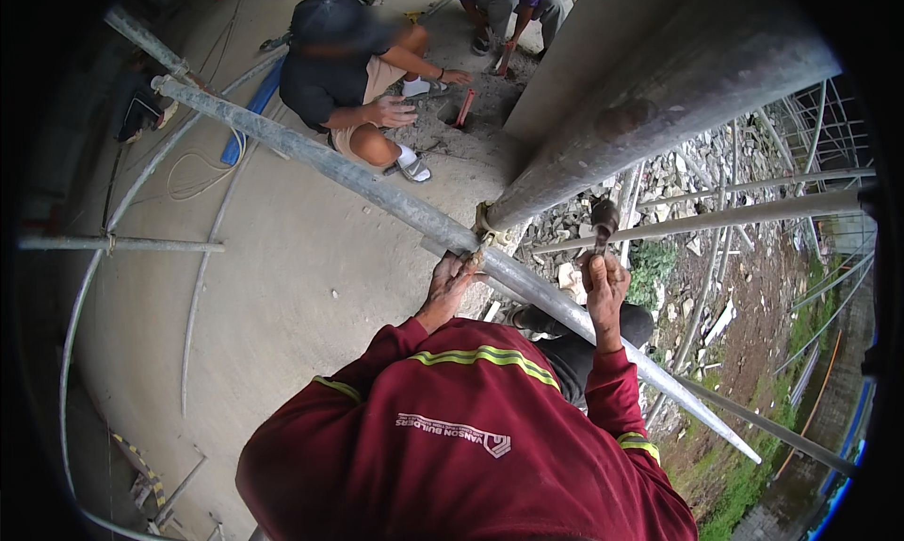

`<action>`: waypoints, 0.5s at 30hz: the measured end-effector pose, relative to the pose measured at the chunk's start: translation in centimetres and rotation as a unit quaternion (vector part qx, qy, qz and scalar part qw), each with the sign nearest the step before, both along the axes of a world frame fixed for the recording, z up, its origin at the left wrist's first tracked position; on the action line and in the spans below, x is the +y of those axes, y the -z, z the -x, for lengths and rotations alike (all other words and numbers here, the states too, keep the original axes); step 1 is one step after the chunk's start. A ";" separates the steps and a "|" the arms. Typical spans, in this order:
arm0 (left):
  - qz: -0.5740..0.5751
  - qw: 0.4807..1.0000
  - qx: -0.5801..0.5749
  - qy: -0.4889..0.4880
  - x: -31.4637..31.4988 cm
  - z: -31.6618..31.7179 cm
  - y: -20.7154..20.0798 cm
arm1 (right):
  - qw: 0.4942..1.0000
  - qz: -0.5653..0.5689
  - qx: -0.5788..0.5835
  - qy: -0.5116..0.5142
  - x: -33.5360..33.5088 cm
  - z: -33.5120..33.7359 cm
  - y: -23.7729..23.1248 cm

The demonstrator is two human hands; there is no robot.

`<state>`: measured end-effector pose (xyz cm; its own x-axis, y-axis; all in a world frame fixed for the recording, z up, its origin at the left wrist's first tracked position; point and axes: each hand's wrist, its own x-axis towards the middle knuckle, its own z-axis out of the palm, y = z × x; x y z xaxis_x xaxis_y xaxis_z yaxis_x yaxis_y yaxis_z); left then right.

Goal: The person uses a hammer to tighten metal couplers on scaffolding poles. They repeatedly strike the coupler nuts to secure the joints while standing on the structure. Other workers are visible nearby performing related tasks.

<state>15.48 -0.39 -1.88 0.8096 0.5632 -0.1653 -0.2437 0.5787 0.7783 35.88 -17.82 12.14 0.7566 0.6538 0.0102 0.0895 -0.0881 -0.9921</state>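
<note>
A grey scaffold pipe (367, 183) runs slantwise from the upper left to the lower right in front of me. It meets a thick upright pipe (603, 155) at a dirty scaffold clamp (482, 244). My left hand (450, 285) is closed at this joint, its fingers on the clamp and the pipe's near side; its fingertips are partly hidden. To the right of the pipe, my right hand (607, 285) grips the handle of a hammer-like tool (604, 219). The tool's dark, rounded head points up, apart from the clamp.
A person in dark clothes (330, 70) squats beyond the pipe, near a hole with a red bar (464, 108). Another person (513, 4) crouches farther back. Concrete floor (301, 287) lies left; rubble (697, 226) and crossing pipes (744, 216) lie lower right. A concrete column (574, 65) stands behind.
</note>
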 end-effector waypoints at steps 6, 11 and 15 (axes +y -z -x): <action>0.001 0.999 0.024 0.021 0.6 0.8 -1.8 | 0.890 -0.302 0.297 0.171 4.4 -9.1 0.5; -0.020 0.998 0.048 0.047 0.6 0.3 -2.4 | 0.724 -0.331 0.482 0.366 5.4 -15.9 12.2; -0.029 0.996 0.062 0.054 0.8 0.5 -2.0 | 0.639 -0.199 0.631 0.392 6.0 -14.8 22.0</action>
<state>15.01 0.42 0.11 0.8416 0.4852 -0.2373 -0.0825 0.5496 0.8313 50.65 -11.82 -9.87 0.4202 0.2049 -0.8840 -0.7212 0.6666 -0.1883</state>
